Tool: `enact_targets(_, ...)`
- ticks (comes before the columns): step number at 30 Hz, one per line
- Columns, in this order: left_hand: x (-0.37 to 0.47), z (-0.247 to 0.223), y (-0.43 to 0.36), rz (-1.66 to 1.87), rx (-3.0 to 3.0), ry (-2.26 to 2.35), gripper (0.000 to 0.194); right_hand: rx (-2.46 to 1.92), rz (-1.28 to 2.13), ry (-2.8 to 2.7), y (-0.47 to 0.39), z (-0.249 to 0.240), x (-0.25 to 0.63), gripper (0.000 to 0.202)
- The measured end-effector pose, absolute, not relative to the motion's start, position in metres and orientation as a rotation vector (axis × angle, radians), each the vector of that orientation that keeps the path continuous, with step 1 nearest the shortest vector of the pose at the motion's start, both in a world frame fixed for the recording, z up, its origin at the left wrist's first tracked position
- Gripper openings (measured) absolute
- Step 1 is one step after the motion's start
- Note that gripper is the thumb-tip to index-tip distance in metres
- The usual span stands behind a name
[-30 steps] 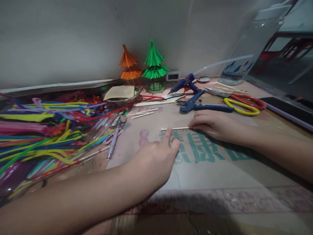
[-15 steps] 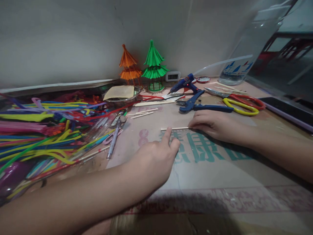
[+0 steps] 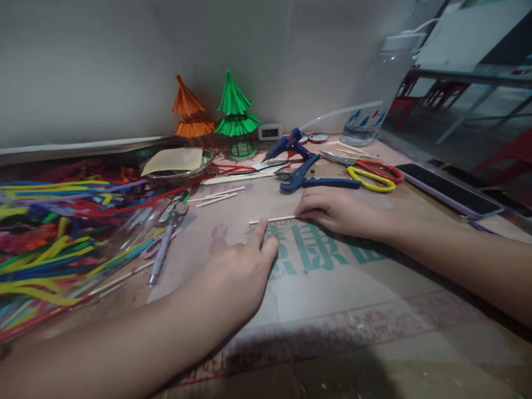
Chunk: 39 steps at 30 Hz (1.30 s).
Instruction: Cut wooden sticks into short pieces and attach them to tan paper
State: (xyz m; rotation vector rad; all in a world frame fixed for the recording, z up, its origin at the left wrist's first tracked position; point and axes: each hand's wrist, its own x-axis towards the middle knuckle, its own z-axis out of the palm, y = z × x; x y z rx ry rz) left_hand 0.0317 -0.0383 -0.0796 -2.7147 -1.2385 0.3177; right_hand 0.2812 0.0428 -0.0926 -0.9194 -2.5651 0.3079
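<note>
A thin wooden stick (image 3: 279, 219) lies on the plastic-covered work surface, along a row of fine marks like those of a clear ruler. My left hand (image 3: 241, 271) rests at its near side, index fingertip touching the stick close to its left end, thumb apart and the other fingers curled under. At the stick's right end, my right hand (image 3: 322, 208) pinches it between thumb and fingers. Just beyond the right hand is a blue-handled cutter (image 3: 307, 178). More short wooden sticks (image 3: 218, 197) lie to the upper left.
Colourful pipe cleaners (image 3: 45, 238) heap at left, beside a pen (image 3: 161, 257). Behind stand an orange pagoda model (image 3: 189, 108), a green one (image 3: 235, 108) and a glue gun (image 3: 286, 145). Scissors (image 3: 372, 176), a phone (image 3: 449, 188) and a clear bottle (image 3: 369, 94) sit at right.
The whole view has swung to the right, so everything appears further left. Both hands keep their places at the stick, with little visible movement against it.
</note>
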Motion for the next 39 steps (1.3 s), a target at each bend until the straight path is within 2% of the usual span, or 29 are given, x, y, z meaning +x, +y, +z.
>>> enact_targets(15,0.031,-0.076,-0.037,0.412,-2.711,-1.287,0.042,-1.067,0.366,-2.548,0.041,-0.088,0.277,0.014)
enact_targets(19,0.024,-0.076,-0.021,0.160,-2.766,-1.291,0.029,-1.062,0.340,-2.546,0.042,-0.091,0.277,0.013)
enact_targets(24,0.029,-0.071,0.015,-0.145,-2.823,-1.266,0.030,-1.073,0.342,-2.550,0.042,-0.090,0.277,0.013)
enact_targets(39,0.035,-0.083,0.034,-0.234,-2.838,-1.078,0.033,-1.042,0.277,-2.553,0.045,-0.094,0.276,0.017)
